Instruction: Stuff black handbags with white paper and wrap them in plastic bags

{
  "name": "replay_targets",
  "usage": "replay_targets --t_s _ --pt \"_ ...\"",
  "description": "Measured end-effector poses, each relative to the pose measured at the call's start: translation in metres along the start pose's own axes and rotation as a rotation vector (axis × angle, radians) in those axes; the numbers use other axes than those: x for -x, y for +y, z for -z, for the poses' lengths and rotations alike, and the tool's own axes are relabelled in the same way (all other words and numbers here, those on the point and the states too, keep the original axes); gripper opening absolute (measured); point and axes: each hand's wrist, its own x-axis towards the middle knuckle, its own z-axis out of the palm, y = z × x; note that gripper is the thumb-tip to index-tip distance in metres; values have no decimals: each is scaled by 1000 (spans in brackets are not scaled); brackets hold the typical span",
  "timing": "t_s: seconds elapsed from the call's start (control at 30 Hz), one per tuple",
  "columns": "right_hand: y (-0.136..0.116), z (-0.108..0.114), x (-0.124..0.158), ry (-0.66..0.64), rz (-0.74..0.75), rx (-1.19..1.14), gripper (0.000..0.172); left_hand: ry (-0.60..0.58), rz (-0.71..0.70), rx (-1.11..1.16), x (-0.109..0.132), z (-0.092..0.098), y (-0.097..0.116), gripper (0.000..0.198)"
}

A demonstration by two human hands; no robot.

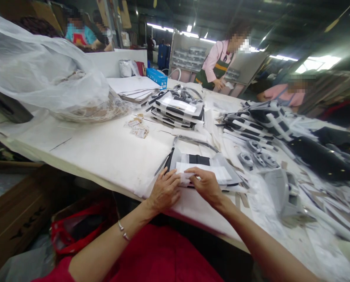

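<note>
A flat grey and black bag (205, 166) with white tissue paper (213, 172) on it lies at the near edge of the white table (104, 152). My left hand (164, 190) rests on the bag's near left corner, fingers curled and pinching a crumpled bit of the white paper. My right hand (205, 184) meets it from the right, fingertips also pinched on that paper.
A stack of black and white bags (177, 107) sits mid-table, more of them (260, 121) at right. Small tags (138, 127) lie loose. A large clear plastic bag (42, 74) fills the left. A blue box (157, 77) stands behind. Other people work at the far side.
</note>
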Motion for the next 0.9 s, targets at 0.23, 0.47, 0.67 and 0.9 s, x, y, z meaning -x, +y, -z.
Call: replay_targets --t_s 0.23,0.47,0.67,0.9 --pt "38 -1 -54 -144 -335 -39 24 166 307 -2 -28 -16 8 19" --pt "56 -10 -61 -172 -348 46 15 188 343 -86 -34 -24 4 21" --pt "60 -15 -60 -139 -352 100 10 83 210 -225 -37 -18 7 7" --pt "61 -17 -59 -116 -338 168 7 72 38 -247 -39 -12 12 6"
